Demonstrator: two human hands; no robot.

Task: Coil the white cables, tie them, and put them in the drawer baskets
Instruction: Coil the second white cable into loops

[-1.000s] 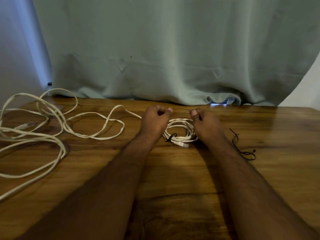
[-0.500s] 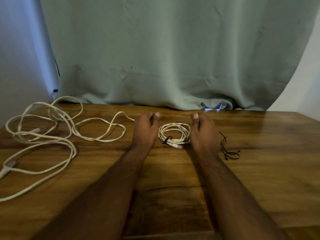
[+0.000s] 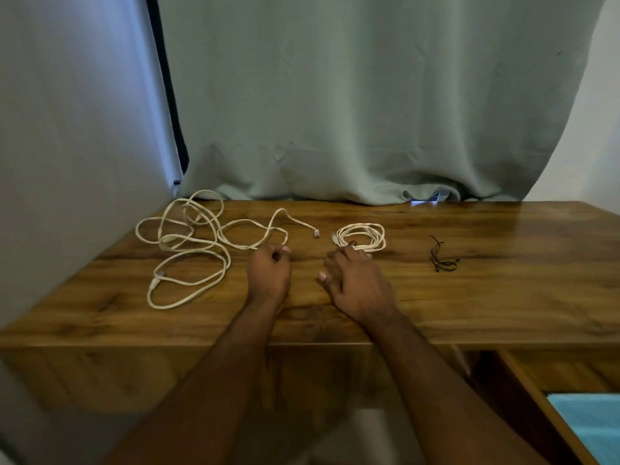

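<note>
A coiled white cable [image 3: 361, 235] lies on the wooden desk [image 3: 486, 297], bound by a dark tie at its near edge. My right hand [image 3: 356, 284] rests just in front of it, fingers apart, with the fingertips touching the coil's near rim. A loose white cable [image 3: 188, 245] sprawls in tangled loops over the desk's left part, and its plug [image 3: 316, 233] lies near the coil. My left hand [image 3: 268, 274] is curled into a fist at the nearest loop of that cable. I see nothing held in it.
A thin black tie [image 3: 442, 260] lies to the right of the coil. At the lower right an open drawer [image 3: 533, 387] shows a blue basket [image 3: 590, 427]. A green curtain [image 3: 352, 112] hangs behind the desk, and a wall [image 3: 67, 162] stands at the left.
Both hands have pulled back from the sides of the coil toward me. The left one has shifted toward the loose cable. The view has risen, and the open drawer now shows.
</note>
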